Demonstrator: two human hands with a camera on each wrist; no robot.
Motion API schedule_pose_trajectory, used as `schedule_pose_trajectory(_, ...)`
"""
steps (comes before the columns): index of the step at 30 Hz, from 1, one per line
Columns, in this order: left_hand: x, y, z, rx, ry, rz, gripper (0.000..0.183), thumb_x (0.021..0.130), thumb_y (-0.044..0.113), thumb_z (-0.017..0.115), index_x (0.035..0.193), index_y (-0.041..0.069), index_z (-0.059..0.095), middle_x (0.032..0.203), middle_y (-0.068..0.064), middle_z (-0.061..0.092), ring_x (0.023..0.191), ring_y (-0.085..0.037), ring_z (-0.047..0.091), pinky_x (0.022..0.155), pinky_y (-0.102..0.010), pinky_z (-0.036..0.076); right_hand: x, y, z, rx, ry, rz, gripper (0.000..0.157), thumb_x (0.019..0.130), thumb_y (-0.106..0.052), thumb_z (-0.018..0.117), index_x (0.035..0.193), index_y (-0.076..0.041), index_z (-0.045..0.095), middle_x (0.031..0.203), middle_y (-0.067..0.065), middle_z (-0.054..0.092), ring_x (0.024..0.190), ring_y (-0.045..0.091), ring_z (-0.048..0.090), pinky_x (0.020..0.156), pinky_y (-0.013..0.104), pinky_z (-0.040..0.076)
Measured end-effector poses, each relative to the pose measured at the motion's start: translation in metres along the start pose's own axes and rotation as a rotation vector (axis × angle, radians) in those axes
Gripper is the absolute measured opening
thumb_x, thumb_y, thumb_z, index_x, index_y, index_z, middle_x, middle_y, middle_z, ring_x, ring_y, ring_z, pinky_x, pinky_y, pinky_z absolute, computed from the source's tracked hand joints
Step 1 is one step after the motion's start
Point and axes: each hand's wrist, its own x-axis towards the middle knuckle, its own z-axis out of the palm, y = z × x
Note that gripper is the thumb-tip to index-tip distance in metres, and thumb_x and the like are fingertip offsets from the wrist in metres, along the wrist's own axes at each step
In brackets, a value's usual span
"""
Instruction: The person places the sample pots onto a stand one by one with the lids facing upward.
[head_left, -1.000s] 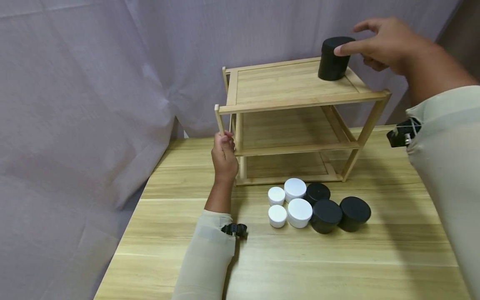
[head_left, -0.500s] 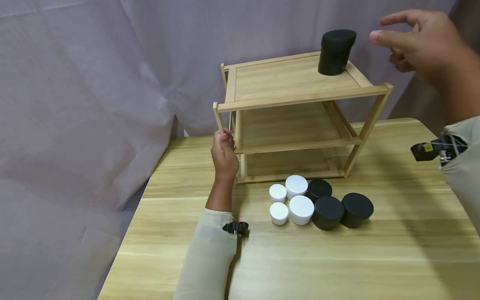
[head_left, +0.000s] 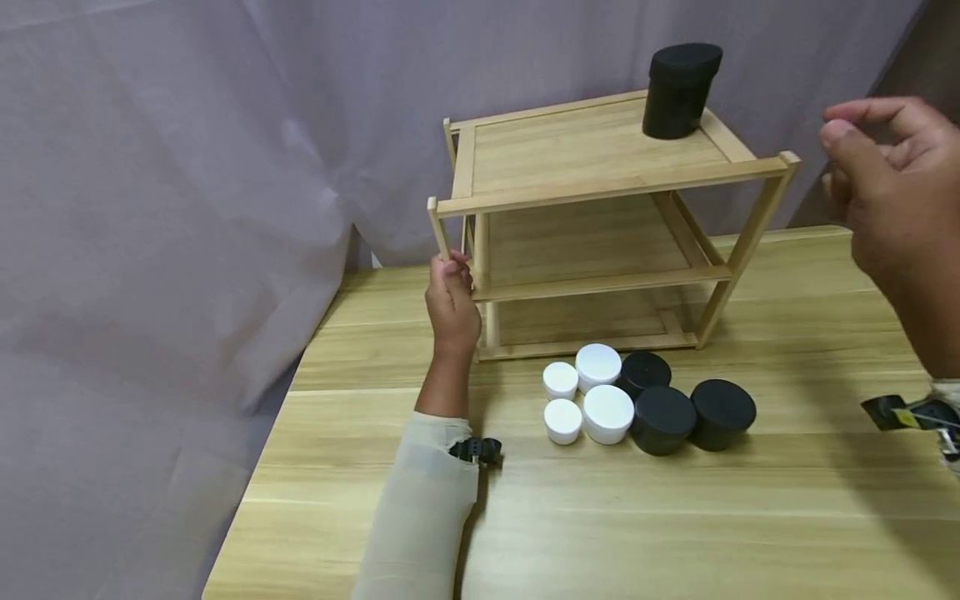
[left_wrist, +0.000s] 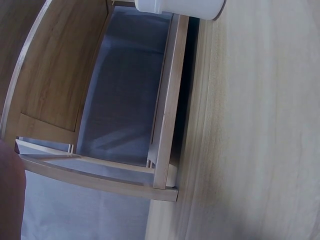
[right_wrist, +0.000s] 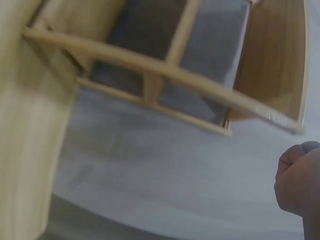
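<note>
A three-tier wooden shelf rack [head_left: 592, 179] stands on the table, with a lidded black jar [head_left: 678, 96] at the back right of its top board. My left hand [head_left: 453, 308] grips the rack's front left post; only a strip of that hand shows at the edge of the left wrist view. To the right of the rack, my right hand [head_left: 900, 183] hangs in the air, fingers loosely bent and holding nothing. In front of the rack sit white jars [head_left: 608, 412], two small and two larger, beside three black jars [head_left: 664, 419].
The light wooden table [head_left: 360, 492] runs under everything. A grey curtain [head_left: 187, 250] hangs behind the rack and down the left side. In the left wrist view, part of a white jar [left_wrist: 182, 6] shows at the top, near the rack.
My right hand has let go of the black jar on the top board and moved right, then down. The left hand stays on the post. The view has shifted slightly.
</note>
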Motion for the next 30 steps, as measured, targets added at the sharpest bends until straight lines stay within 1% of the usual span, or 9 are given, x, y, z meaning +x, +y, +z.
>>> schedule_pose_trajectory(3, 0.001, 0.001, -0.001, 0.002, 0.006, 0.008, 0.086, 0.109, 0.066, 0.026, 0.113, -0.015, 0.054, 0.079, -0.003, 0.045, 0.070, -0.010, 0.043, 0.064, -0.021, 0.041, -0.023, 0.009, 0.002, 0.279, -0.006, -0.003, 0.020, 0.106, -0.008, 0.070, 0.120, 0.006, 0.068, 0.054, 0.003, 0.034, 0.048, 0.018, 0.013, 0.048, 0.030, 0.003)
schedule_pose_trajectory(6, 0.001, 0.002, -0.001, -0.003, 0.004, 0.001, 0.088, 0.109, 0.067, 0.027, 0.113, -0.016, 0.054, 0.079, -0.002, 0.045, 0.070, -0.009, 0.044, 0.064, -0.021, 0.041, -0.049, 0.018, 0.002, 0.357, -0.064, -0.005, 0.015, 0.107, 0.000, 0.063, 0.118, 0.010, 0.067, 0.052, 0.004, 0.033, 0.047, 0.018, 0.012, 0.046, 0.030, 0.006)
schedule_pose_trajectory(8, 0.000, 0.001, 0.000, -0.003, 0.006, -0.003, 0.087, 0.109, 0.067, 0.027, 0.113, -0.016, 0.055, 0.079, -0.001, 0.045, 0.070, -0.008, 0.044, 0.064, -0.020, 0.041, -0.068, 0.025, -0.001, 0.325, -0.128, 0.004, 0.017, 0.108, 0.004, 0.058, 0.122, 0.010, 0.066, 0.050, 0.004, 0.030, 0.047, 0.019, 0.013, 0.046, 0.031, 0.008)
schedule_pose_trajectory(10, 0.000, 0.001, -0.001, -0.003, 0.007, -0.003, 0.086, 0.110, 0.066, 0.028, 0.113, -0.016, 0.055, 0.078, -0.001, 0.045, 0.069, -0.008, 0.043, 0.063, -0.021, 0.041, -0.085, 0.034, -0.006, 0.243, -0.185, 0.035, 0.022, 0.109, 0.005, 0.055, 0.128, 0.006, 0.066, 0.050, 0.004, 0.028, 0.047, 0.020, 0.015, 0.047, 0.032, 0.009)
schedule_pose_trajectory(14, -0.001, 0.000, 0.000, -0.008, 0.007, -0.002, 0.084, 0.110, 0.065, 0.028, 0.113, -0.015, 0.055, 0.079, 0.001, 0.044, 0.069, -0.007, 0.042, 0.063, -0.021, 0.040, -0.113, 0.053, -0.017, -0.121, -0.266, 0.101, 0.035, 0.111, -0.001, 0.055, 0.141, -0.016, 0.064, 0.053, -0.002, 0.034, 0.049, 0.022, 0.021, 0.044, 0.038, 0.013)
schedule_pose_trajectory(17, 0.000, 0.000, 0.000, -0.005, 0.005, -0.005, 0.087, 0.109, 0.066, 0.028, 0.114, -0.017, 0.054, 0.079, 0.002, 0.044, 0.069, -0.007, 0.042, 0.063, -0.021, 0.040, -0.128, 0.068, -0.026, -0.263, -0.333, 0.139, 0.044, 0.111, 0.000, 0.054, 0.145, -0.026, 0.061, 0.056, -0.002, 0.034, 0.049, 0.024, 0.019, 0.042, 0.042, 0.012)
schedule_pose_trajectory(21, 0.001, 0.001, 0.000, 0.000, 0.005, -0.011, 0.087, 0.108, 0.066, 0.027, 0.114, -0.016, 0.054, 0.081, 0.001, 0.045, 0.070, -0.008, 0.043, 0.064, -0.020, 0.041, -0.139, 0.084, -0.037, -0.282, -0.454, 0.185, 0.054, 0.109, 0.005, 0.055, 0.149, -0.030, 0.059, 0.058, 0.003, 0.028, 0.048, 0.027, 0.017, 0.039, 0.041, 0.013)
schedule_pose_trajectory(24, 0.001, 0.002, 0.000, -0.003, 0.009, -0.014, 0.086, 0.108, 0.067, 0.027, 0.113, -0.014, 0.054, 0.082, 0.001, 0.045, 0.070, -0.009, 0.043, 0.064, -0.020, 0.041, -0.142, 0.090, -0.045, -0.314, -0.546, 0.186, 0.060, 0.107, 0.006, 0.057, 0.153, -0.033, 0.057, 0.059, 0.004, 0.029, 0.047, 0.026, 0.020, 0.038, 0.039, 0.018)
schedule_pose_trajectory(30, 0.000, 0.000, 0.000, -0.013, 0.010, -0.025, 0.088, 0.107, 0.069, 0.028, 0.114, -0.015, 0.054, 0.082, 0.002, 0.045, 0.070, -0.009, 0.043, 0.064, -0.020, 0.041, -0.142, 0.100, -0.056, -0.070, -0.696, 0.202, 0.063, 0.106, 0.015, 0.049, 0.160, -0.017, 0.051, 0.063, 0.008, 0.035, 0.052, 0.026, 0.021, 0.043, 0.041, 0.018)
